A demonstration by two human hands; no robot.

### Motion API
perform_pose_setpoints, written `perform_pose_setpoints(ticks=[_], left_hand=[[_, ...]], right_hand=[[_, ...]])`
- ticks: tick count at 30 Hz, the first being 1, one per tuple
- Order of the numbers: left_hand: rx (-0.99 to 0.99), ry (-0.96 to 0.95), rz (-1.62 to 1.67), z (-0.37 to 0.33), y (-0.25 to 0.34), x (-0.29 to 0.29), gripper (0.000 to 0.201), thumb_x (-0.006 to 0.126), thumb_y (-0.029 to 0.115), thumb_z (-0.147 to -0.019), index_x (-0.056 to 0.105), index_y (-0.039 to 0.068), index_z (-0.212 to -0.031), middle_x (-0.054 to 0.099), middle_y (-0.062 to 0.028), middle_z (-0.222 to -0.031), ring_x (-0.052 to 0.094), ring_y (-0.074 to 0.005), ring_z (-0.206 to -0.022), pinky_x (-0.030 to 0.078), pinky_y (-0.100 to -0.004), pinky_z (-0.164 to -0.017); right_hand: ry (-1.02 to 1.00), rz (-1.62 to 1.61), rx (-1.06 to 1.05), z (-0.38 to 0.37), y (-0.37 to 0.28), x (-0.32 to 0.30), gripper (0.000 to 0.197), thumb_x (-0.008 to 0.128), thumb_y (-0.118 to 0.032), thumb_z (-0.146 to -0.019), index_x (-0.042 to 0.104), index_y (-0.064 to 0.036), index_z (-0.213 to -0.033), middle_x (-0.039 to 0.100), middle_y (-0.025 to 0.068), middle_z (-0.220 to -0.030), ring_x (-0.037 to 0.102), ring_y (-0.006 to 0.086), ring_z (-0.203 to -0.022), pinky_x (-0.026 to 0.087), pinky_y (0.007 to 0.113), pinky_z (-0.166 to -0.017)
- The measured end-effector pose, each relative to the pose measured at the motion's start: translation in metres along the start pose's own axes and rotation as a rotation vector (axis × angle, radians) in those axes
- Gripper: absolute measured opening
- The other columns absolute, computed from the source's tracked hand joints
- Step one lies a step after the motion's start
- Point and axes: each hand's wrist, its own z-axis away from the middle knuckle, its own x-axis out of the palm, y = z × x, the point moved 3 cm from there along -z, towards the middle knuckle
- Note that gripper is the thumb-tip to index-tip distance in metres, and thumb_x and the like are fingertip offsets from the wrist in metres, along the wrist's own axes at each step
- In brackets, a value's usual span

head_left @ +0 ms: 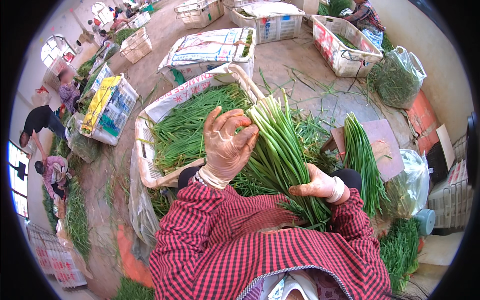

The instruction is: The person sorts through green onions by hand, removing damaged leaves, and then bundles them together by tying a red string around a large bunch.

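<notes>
A thick bunch of garlic chives (280, 150) slants in front of me, its pale stem ends up and its green leaves hanging toward my lap. My right hand (317, 182) is wrapped round the lower part of the bunch, thumb on top. My left hand (230, 145), in a thin translucent glove, has its fingers curled in a pinch beside the pale ends; anything between the fingertips is too small to make out. Just left of the bunch, a white lined crate (145, 150) holds many loose green chives (195, 117).
Another chive bunch (357, 155) lies over a small board (387, 145) on my right. Beyond stand white crates (345, 45) and a clear bag of greens (400, 77). Loose leaves litter the floor. Other people (42, 125) work at the far left, one person (365, 20) at the far right.
</notes>
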Motion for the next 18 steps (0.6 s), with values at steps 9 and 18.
perform_pose_setpoints(ticks=[9,18], left_hand=[[0.311,-0.161,-0.244,-0.014,-0.013,-0.017,0.029,0.070,0.011,-0.072,0.058,0.016,-0.098,0.061,-0.0014,-0.101,0.057,-0.0209,-0.113,0.045,-0.0426,-0.102],[-0.085,-0.133,-0.765,0.019,-0.138,-0.105,0.011,0.065,0.012,-0.089,0.060,0.010,-0.099,0.058,-0.0102,-0.103,0.058,-0.0305,-0.107,0.051,-0.0420,-0.085]], right_hand=[[0.006,-0.021,0.057,0.006,-0.003,-0.003,0.057,0.078,-0.010,-0.083,0.054,-0.0039,-0.135,0.065,0.0024,-0.120,0.057,0.0131,-0.109,0.046,0.032,-0.098],[0.124,-0.104,0.052,0.034,0.010,-0.024,0.058,0.077,-0.010,-0.079,0.056,-0.0019,-0.132,0.066,0.0015,-0.110,0.059,0.0115,-0.096,0.049,0.029,-0.087]])
